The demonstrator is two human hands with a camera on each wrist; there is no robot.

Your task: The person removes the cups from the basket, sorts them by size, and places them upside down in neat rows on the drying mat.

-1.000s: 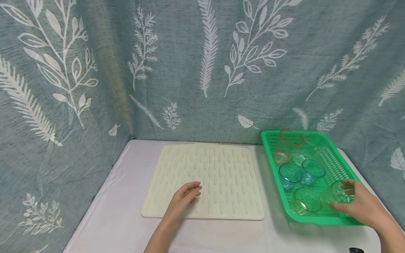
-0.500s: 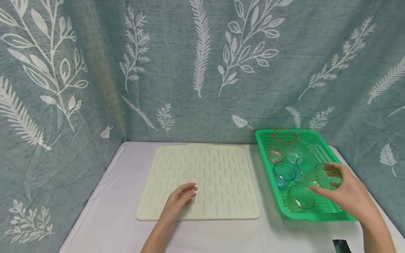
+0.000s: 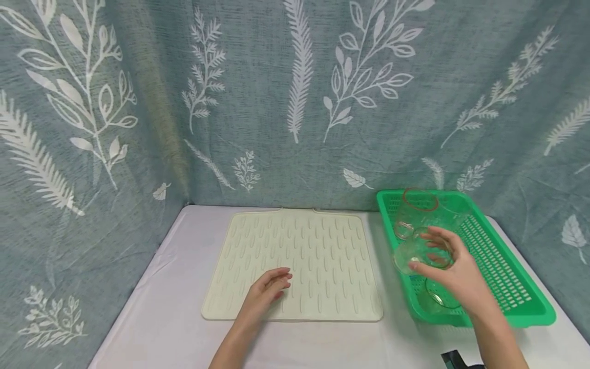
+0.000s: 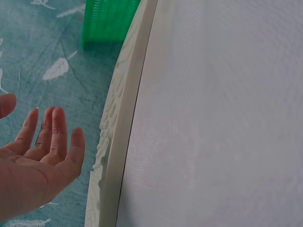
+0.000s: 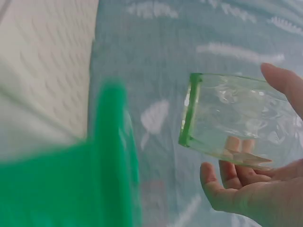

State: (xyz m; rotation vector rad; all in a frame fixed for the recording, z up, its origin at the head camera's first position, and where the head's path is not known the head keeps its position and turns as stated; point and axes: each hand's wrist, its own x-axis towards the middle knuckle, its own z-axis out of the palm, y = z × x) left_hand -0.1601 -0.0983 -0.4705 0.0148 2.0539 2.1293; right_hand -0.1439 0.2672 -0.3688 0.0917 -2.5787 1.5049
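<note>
My right hand point(image 3: 457, 270) grips a clear glass point(image 3: 407, 254) between thumb and fingers, tilted, above the left part of the green basket point(image 3: 540, 306). In the right wrist view the glass point(image 5: 236, 111) shows a thick greenish base facing away from the palm. Another green-tinted glass point(image 3: 433, 302) sits in the basket below, partly covered by the hand. Further back in the basket stand a red-rimmed glass point(image 3: 417, 210) and a clear one point(image 3: 454, 215). The blue glasses are mostly hidden. Over the cream mat point(image 3: 322, 256), my left hand point(image 3: 265, 293) hangs with loosely bent fingers, holding nothing.
White cloth point(image 3: 166, 287) covers the table around the mat. A patterned blue-grey curtain point(image 3: 258, 102) encloses the back and sides. A black object point(image 3: 454, 359) lies by the right forearm at the front edge.
My right hand has lifted the glass from the basket's front right and carried it left, over the other glasses to the basket's left side. The left hand stays over the mat.
</note>
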